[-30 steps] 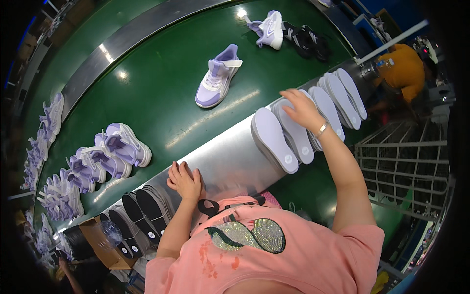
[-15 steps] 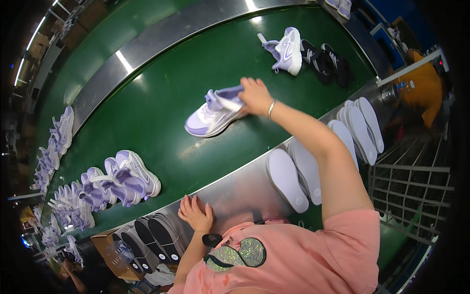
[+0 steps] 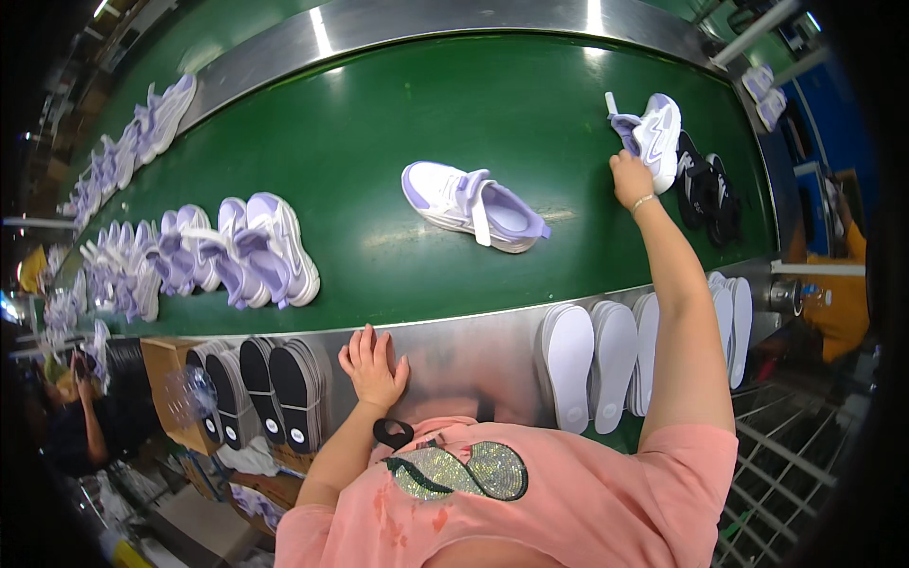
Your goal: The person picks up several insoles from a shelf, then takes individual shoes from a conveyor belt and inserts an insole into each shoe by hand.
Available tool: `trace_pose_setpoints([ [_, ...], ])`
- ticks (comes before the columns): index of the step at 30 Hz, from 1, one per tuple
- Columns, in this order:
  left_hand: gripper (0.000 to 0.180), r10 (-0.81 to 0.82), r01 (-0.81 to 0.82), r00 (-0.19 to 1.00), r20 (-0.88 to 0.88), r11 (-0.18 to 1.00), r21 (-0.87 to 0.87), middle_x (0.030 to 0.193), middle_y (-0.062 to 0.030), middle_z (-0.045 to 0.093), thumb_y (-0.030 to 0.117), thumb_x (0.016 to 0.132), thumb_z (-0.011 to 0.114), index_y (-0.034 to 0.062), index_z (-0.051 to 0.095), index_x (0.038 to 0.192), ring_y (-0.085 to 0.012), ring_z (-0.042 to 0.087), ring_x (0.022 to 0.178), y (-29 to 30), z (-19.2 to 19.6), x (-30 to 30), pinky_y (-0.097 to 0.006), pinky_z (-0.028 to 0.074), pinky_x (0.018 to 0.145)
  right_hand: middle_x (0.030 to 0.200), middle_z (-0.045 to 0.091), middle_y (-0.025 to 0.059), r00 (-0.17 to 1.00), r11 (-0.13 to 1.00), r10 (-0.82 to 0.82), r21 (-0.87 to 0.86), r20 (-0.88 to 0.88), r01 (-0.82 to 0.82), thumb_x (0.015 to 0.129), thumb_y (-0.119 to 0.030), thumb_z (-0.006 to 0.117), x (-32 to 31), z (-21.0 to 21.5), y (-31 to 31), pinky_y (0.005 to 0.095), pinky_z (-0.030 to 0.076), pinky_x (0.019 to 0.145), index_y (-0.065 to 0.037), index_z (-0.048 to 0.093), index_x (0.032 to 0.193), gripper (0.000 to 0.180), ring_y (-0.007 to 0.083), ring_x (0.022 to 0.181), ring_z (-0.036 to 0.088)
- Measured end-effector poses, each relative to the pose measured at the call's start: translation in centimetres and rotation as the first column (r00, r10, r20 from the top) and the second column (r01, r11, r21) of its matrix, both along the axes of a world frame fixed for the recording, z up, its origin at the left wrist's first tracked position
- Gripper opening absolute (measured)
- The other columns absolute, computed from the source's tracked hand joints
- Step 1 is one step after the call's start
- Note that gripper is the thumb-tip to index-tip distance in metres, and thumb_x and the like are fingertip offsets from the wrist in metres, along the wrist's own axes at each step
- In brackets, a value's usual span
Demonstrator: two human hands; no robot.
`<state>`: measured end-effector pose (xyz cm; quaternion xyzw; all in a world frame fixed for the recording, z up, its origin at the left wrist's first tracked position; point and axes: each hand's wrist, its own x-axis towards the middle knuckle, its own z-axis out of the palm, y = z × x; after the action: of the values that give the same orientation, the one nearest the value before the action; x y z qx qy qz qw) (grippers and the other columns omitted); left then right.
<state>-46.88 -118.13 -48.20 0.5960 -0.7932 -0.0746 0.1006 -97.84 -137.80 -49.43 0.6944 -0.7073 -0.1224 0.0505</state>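
Note:
A white and lavender sneaker (image 3: 464,204) stands on its sole on the green conveyor belt (image 3: 379,275), toe to the left, its strap hanging over the near side. Farther right, a matching sneaker (image 3: 658,137) lies on its side, strap sticking up. My right hand (image 3: 632,180) reaches over the belt with closed fingers gripping this second sneaker by its near left edge; the fingertips are partly hidden against it. My left hand (image 3: 374,369) is spread and empty, resting on the metal ledge (image 3: 454,360) at the belt's near side.
Several lavender sneakers (image 3: 275,251) line the belt at left. Black shoes (image 3: 710,194) lie beyond my right hand. Light insoles (image 3: 568,364) stand along the ledge, right; black insole bundles (image 3: 295,398) stand left, near a cardboard box (image 3: 166,379). A wire rack (image 3: 786,454) is at lower right.
My right hand has let go of the first sneaker, leaving it on the belt, and has moved right to grip the second one. My left hand stays on the ledge. The view has turned.

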Motion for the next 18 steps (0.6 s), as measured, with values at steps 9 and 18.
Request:
trace_pose_setpoints([
  [9,0.049,0.066,-0.066,0.998,0.016,0.997,0.033,0.125,-0.0139,0.039,0.035,0.068,0.059,0.0107,0.049,0.109,-0.0309,0.031,0.118,0.9,0.0,-0.2,-0.051,0.019,0.094,0.132,0.035,0.0092,0.996,0.996,-0.003,0.092,0.094,-0.006,0.075,-0.001,0.046,3.0,3.8,0.2,0.0423,0.048,0.071,-0.013,0.035,0.125,0.053,0.0344,0.093,0.056],
  [18,0.050,0.081,-0.083,0.997,0.014,0.985,0.153,0.134,-0.0120,0.031,0.042,0.076,0.051,0.0142,0.047,0.117,-0.0294,0.025,0.124,1.0,-0.4,0.1,-0.053,0.015,0.098,0.096,0.049,0.0176,0.992,0.999,-0.054,0.006,0.117,0.053,0.073,-0.003,0.055,3.9,2.6,2.7,0.0401,0.048,0.068,-0.003,0.051,0.088,0.016,0.0339,0.079,0.057],
])
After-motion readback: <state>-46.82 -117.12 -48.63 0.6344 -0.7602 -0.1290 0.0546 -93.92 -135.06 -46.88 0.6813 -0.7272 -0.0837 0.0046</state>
